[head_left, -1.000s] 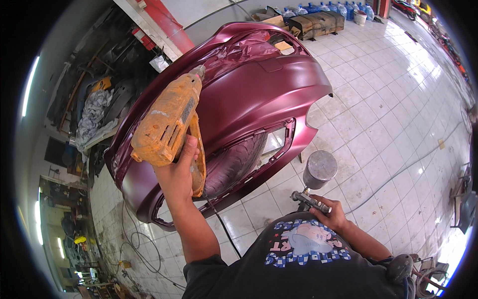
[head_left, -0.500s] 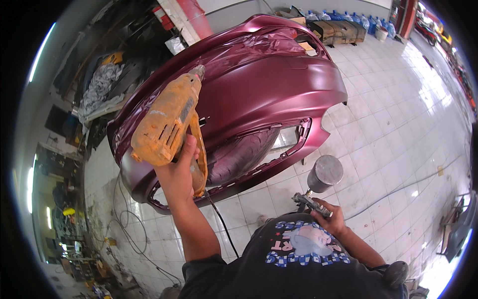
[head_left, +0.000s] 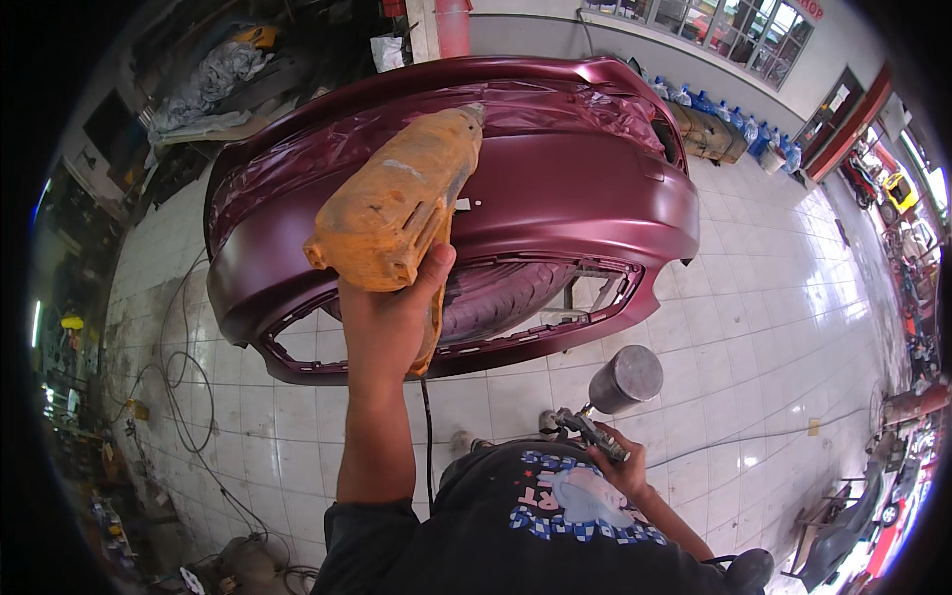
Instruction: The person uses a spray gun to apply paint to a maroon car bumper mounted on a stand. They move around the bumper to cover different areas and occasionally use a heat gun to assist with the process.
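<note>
My left hand is wrapped round the handle of a worn yellow heat gun, raised over the bumper with its nozzle pointing away from me. A black cord hangs from the handle. Beneath it lies a dark maroon car bumper, satin-looking, with crinkled plastic film of the same colour along its far part. Through the near opening of the bumper a tire shows. Low by my body, my right hand grips a paint spray gun with a grey cup on top.
Cords lie looped on the tiled floor at the left, and a thin hose runs off to the right. Blue water jugs line the back wall. Grey crumpled sheeting is heaped at the far left.
The heat gun in my left hand has moved right across the bumper as my view turned. The spray gun stays low in my right hand.
</note>
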The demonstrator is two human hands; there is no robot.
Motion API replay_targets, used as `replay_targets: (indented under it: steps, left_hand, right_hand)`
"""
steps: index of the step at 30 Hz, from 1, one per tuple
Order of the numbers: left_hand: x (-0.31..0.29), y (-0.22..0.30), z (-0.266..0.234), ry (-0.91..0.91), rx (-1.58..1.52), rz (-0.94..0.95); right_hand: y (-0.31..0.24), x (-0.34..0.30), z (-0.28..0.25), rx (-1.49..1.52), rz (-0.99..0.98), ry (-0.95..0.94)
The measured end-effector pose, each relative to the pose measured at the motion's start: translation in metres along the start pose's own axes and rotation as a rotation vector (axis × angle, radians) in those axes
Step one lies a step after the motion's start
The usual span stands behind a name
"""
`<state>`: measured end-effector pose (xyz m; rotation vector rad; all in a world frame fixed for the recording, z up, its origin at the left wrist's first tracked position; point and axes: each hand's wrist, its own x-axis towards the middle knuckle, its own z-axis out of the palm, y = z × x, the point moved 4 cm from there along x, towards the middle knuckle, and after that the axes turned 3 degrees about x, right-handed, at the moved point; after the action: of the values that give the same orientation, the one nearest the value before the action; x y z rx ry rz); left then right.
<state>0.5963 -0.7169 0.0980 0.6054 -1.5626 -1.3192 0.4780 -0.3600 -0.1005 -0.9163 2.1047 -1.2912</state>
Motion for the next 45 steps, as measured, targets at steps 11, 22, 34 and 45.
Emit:
replay_targets:
  steps: [11,22,34,45]
  left_hand:
    - [0.017,-0.006,-0.044,-0.044,-0.133,0.03]
    - [0.018,-0.016,-0.107,0.016,-0.101,-0.073]
    - [-0.032,-0.007,-0.186,0.158,-0.002,-0.119]
    - [-0.105,0.039,-0.153,0.029,-0.092,-0.19]
  right_hand:
    - [-0.02,-0.019,0.042,-0.008,0.07,0.08]
    - [-0.033,-0.066,0.093,-0.109,0.112,0.126]
    - [-0.053,-0.051,0.108,-0.038,0.044,-0.008]
    - [-0.025,-0.071,0.048,0.069,-0.027,-0.05]
